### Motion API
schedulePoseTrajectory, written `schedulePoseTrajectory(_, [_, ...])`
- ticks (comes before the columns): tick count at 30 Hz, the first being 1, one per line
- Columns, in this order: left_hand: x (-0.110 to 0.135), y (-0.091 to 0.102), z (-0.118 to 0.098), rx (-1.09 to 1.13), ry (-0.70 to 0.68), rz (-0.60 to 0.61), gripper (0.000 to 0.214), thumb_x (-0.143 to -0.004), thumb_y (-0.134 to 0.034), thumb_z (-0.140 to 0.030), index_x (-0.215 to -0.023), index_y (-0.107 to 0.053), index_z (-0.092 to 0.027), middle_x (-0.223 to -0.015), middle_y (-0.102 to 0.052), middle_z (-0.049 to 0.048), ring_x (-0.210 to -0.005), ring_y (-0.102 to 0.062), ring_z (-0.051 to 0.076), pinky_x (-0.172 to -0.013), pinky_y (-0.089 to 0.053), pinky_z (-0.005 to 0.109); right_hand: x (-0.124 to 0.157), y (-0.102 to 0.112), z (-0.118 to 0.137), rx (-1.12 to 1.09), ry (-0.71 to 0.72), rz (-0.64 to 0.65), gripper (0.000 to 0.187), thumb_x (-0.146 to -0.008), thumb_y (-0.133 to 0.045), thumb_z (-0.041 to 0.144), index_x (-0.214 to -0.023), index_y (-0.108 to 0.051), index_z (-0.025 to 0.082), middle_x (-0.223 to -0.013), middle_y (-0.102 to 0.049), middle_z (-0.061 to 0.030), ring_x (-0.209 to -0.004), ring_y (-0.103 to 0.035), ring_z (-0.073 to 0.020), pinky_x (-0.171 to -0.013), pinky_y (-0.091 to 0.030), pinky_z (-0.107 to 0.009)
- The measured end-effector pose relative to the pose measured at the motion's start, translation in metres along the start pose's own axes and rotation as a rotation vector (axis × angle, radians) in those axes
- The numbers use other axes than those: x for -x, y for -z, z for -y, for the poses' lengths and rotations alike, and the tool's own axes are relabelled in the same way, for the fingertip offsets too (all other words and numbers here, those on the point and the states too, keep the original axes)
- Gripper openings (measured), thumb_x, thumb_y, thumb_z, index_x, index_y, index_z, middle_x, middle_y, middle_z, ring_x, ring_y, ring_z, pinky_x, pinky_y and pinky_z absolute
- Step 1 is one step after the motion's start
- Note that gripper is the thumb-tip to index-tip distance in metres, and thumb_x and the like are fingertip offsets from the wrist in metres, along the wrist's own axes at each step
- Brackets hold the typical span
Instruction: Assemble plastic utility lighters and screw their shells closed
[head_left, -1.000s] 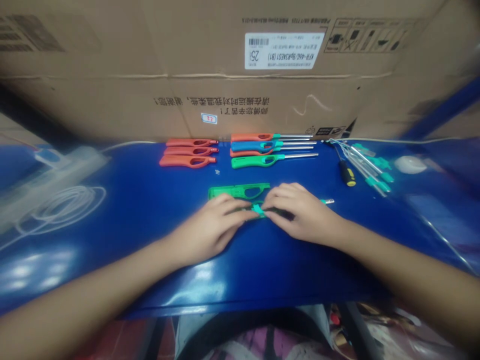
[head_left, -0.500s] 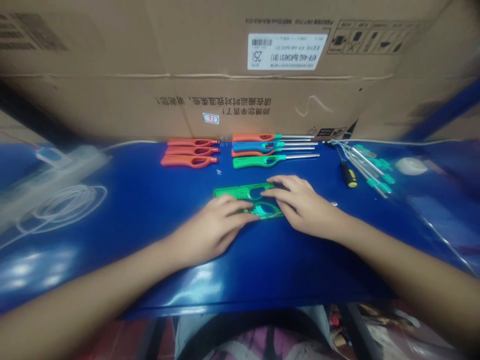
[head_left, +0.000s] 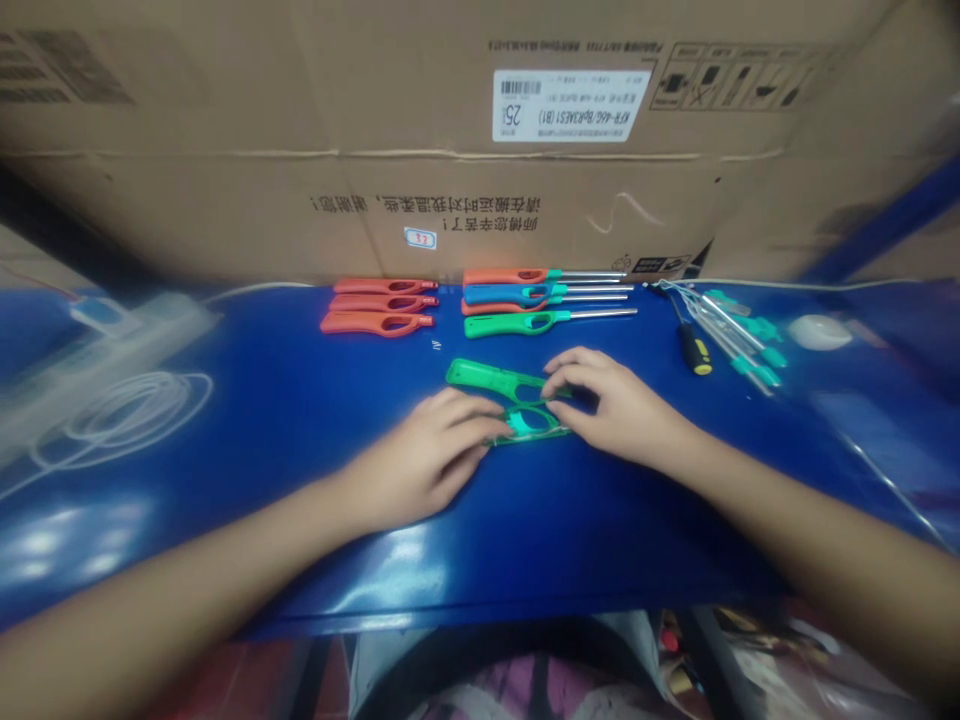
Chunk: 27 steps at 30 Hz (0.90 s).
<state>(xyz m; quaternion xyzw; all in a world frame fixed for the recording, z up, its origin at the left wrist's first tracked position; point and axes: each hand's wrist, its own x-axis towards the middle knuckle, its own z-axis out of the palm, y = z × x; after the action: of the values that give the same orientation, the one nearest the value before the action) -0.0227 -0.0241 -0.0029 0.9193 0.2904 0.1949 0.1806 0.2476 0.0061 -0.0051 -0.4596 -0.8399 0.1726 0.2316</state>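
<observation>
Two green halves of a lighter casing lie side by side on the blue table in front of me. My left hand (head_left: 439, 450) grips the nearer half (head_left: 551, 433) at its left end, fingers bent over it. A teal trigger (head_left: 525, 422) sits in this half. The farther half (head_left: 480, 375) lies tilted, its left end pointing away from me. My right hand (head_left: 611, 400) has curled fingers on the right end of the farther half, with the thumb by the nearer half's right end. The fingers partly hide both right ends.
Behind lie several red handles (head_left: 379, 322) and several assembled long-neck lighters (head_left: 510, 324). Tiny metal pieces (head_left: 436, 345) lie nearby. To the right are a screwdriver (head_left: 696, 350), metal tubes with teal parts (head_left: 739, 340) and a white object (head_left: 820, 332). A coiled white cable (head_left: 127, 410) lies left; a cardboard box (head_left: 262, 220) stands behind.
The farther green half has slid right and turned, its left end now farther from me. My right hand has shifted slightly right; my left hand has stayed nearly in place.
</observation>
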Motion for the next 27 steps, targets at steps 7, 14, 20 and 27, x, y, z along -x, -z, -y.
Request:
schedulePoseTrajectory(7, [-0.002,0.009,-0.001,-0.054,0.028,-0.157,0.028,-0.099,-0.056,-0.021,-0.126,-0.063,-0.018,-0.127,-0.064,0.0107,-0.119,-0.056,0.023,-0.104,-0.047,0.041,-0.002,0.006,-0.001,-0.092,0.012,-0.086,0.003,-0.088,-0.065,0.021,-0.086,-0.064,0.021,-0.1,-0.066,-0.0059,-0.091,-0.063,-0.0204,-0.084,-0.052,-0.039])
schedulePoseTrajectory(14, [-0.002,0.019,0.004,-0.319,-0.005,-0.333,0.038,-0.095,-0.064,-0.024,-0.133,-0.061,-0.021,-0.136,-0.063,0.0116,-0.123,-0.055,0.03,-0.106,-0.045,0.051,-0.001,0.009,0.02,-0.651,-0.23,-0.128,0.022,-0.086,-0.07,0.039,-0.09,-0.062,0.019,-0.076,-0.062,-0.0013,-0.068,-0.062,-0.0146,-0.062,-0.055,-0.029])
schedulePoseTrajectory(20, [0.0,0.017,0.005,-0.209,-0.069,-0.292,0.028,-0.096,-0.065,-0.027,-0.121,-0.069,-0.016,-0.111,-0.073,0.0098,-0.098,-0.067,0.02,-0.088,-0.055,0.037,0.001,0.007,0.024,-0.88,-0.257,0.023,0.024,-0.085,-0.07,0.03,-0.103,-0.059,0.019,-0.091,-0.059,-0.0013,-0.073,-0.064,-0.012,-0.066,-0.061,-0.028])
schedulePoseTrajectory(27, [0.002,0.013,0.008,-0.187,-0.081,-0.207,0.031,-0.095,-0.066,-0.031,-0.121,-0.07,-0.014,-0.104,-0.074,0.0096,-0.092,-0.067,0.02,-0.084,-0.056,0.035,0.005,0.006,0.021,-0.643,-0.111,0.048,0.023,-0.092,-0.059,0.023,-0.115,-0.057,0.021,-0.094,-0.059,-0.002,-0.072,-0.062,-0.0122,-0.066,-0.056,-0.029])
